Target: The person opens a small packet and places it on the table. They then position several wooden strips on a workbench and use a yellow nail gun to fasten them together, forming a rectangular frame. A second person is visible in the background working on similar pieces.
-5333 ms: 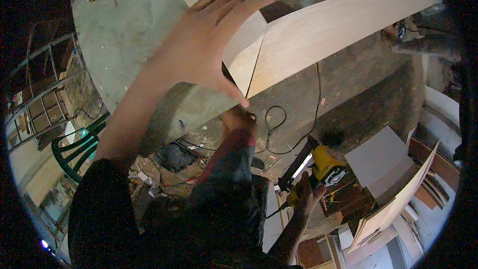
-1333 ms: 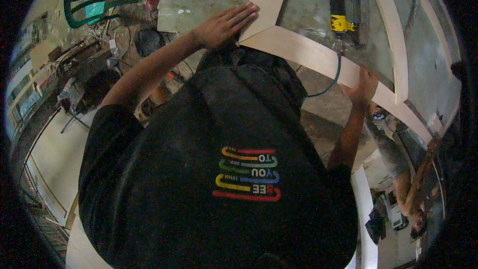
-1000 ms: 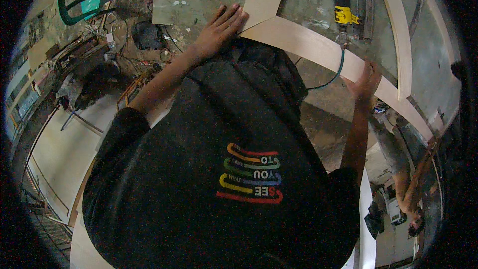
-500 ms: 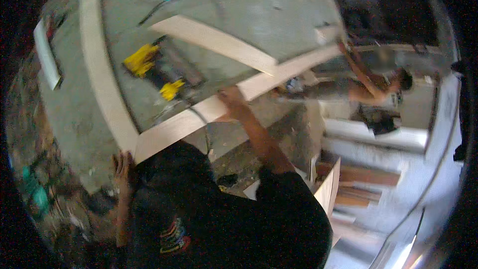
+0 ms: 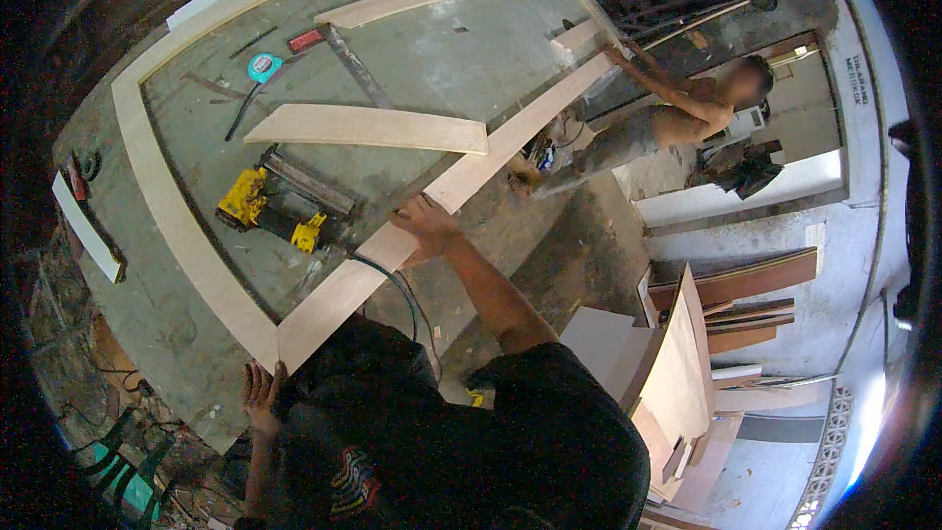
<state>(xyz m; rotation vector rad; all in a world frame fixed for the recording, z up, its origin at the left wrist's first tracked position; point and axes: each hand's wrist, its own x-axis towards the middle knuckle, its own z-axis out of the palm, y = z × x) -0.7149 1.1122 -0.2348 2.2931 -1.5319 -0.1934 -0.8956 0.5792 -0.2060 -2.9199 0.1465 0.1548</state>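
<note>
Pale boards form a large wooden frame (image 5: 191,221) on a green-grey worktable (image 5: 211,344). My right hand (image 5: 427,226) grips the frame's near board (image 5: 343,304), its fingers over the top and its thumb side at the near edge. At the near left corner, my left hand (image 5: 261,395) touches the mitred joint with its fingers stretched out and apart. Beyond the near board, inside the frame, lies a yellow and black nail gun (image 5: 270,211) with its hose (image 5: 397,280) passing over that board. A loose plank (image 5: 363,128) reaches from inside the frame to the near board.
A co-worker (image 5: 702,118) has hands at the frame's far right corner. A turquoise tape measure (image 5: 263,67), a red-ended tool (image 5: 306,40) and another loose board (image 5: 412,0) lie inside the frame. A white strip (image 5: 88,226) rests left. Panels (image 5: 677,363) lean at lower right.
My view has swung, and the picture is sharper now. Both my hands stay on the frame at about the same spots, and the co-worker remains at the far end.
</note>
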